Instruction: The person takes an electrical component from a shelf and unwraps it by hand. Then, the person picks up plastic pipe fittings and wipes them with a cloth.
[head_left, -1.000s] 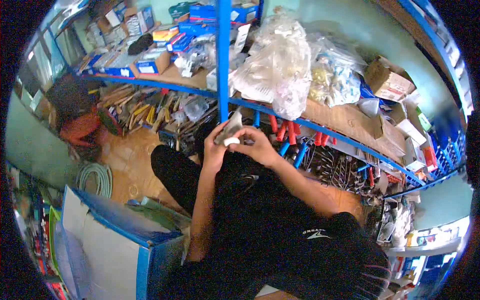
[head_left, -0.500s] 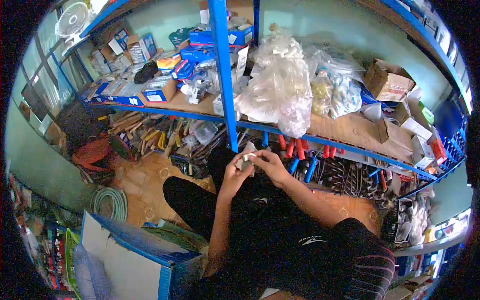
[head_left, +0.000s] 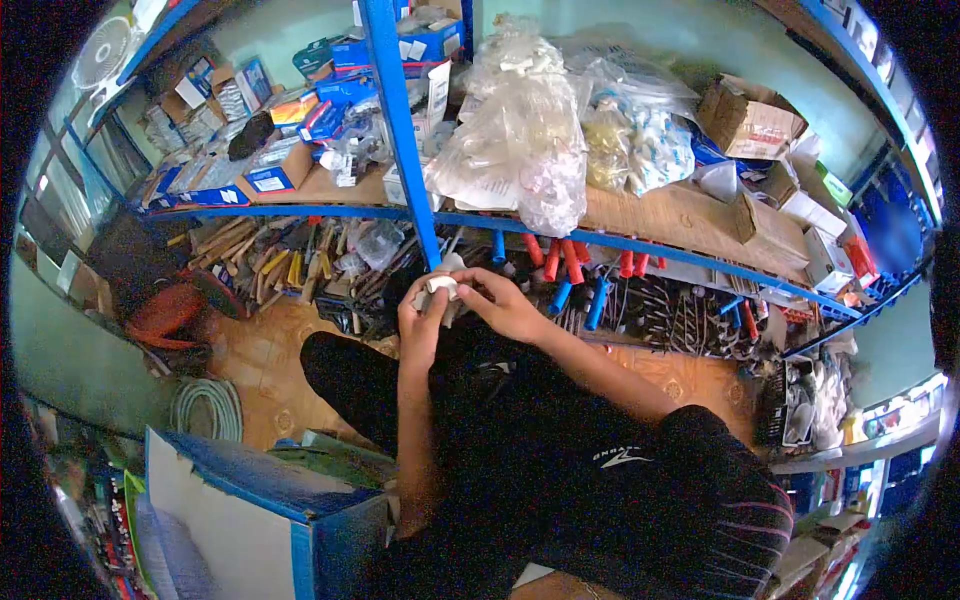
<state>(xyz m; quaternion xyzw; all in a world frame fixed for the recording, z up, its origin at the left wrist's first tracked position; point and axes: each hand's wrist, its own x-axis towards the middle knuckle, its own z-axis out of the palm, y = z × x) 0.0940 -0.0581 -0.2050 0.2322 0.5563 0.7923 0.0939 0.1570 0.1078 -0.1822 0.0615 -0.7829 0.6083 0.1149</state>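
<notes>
Both hands meet in front of the black-clad lap, just below the front edge of the shelf. My left hand [head_left: 417,325] is closed around a small white piece [head_left: 441,286] that looks like a short plastic pipe fitting. From the other side, my right hand [head_left: 500,308] pinches the same piece with bent fingers. A pale, cloth-like scrap [head_left: 453,262] shows behind and below the fingers; its exact kind is unclear. Parts of the white piece are hidden by the fingers.
A blue shelf post [head_left: 402,140] rises just beyond my hands. Clear bags of white parts [head_left: 540,120] lie on the shelf [head_left: 640,215]. Red-handled tools [head_left: 571,262] hang beneath it. A large box [head_left: 240,500] stands at lower left, near a coiled hose [head_left: 207,410].
The whole view has shifted, so the shelf and hands appear farther left. Both hands keep hold of the white piece, with the fingers slightly repositioned.
</notes>
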